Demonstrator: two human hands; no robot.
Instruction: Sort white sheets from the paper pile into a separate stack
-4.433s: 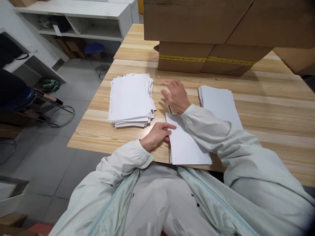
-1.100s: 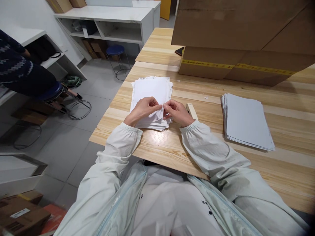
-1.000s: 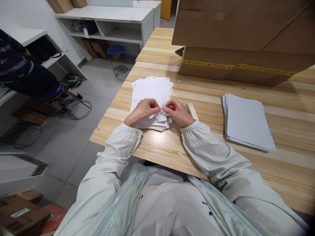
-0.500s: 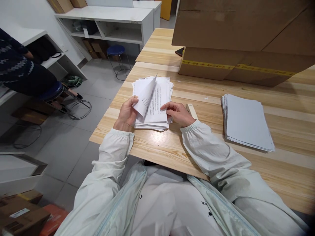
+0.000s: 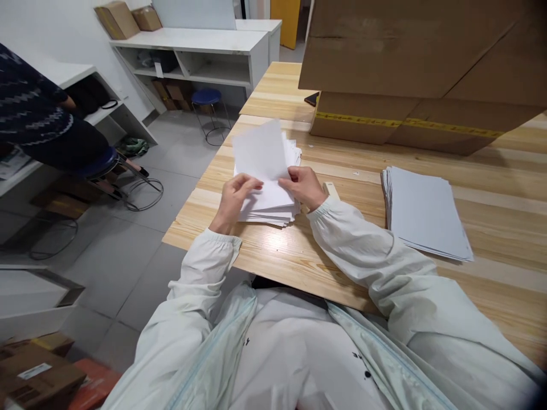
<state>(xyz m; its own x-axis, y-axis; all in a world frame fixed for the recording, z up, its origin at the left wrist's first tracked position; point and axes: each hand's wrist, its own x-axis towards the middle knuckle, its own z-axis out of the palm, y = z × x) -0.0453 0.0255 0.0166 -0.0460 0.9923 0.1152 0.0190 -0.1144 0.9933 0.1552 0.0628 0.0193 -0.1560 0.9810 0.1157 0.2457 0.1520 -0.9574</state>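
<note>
A white sheet of paper (image 5: 260, 149) with its blank side up is raised and tilted over an uneven paper stack (image 5: 269, 216) near the table's left edge. My right hand (image 5: 304, 187) pinches the sheet at its lower right side. Over the stack's left part, my left hand (image 5: 237, 199) has its thumb and fingers closed at the sheet's lower edge; the fingertips partly hide the grip. Beside my right hand lies a small cream-coloured bar-shaped object (image 5: 330, 191), partly hidden by the wrist.
A second paper stack (image 5: 427, 210) lies to the right on the wooden table (image 5: 354, 233). Large cardboard boxes (image 5: 410, 119) stand at the back, with a dark phone-like object (image 5: 312, 99) by them. A seated person (image 5: 38, 108) and a blue stool (image 5: 207, 97) are at left.
The sheet's curled corner has swung over, and its blank side now covers the printed text. My left hand has moved right, closer to my right hand. The view has shifted slightly.
</note>
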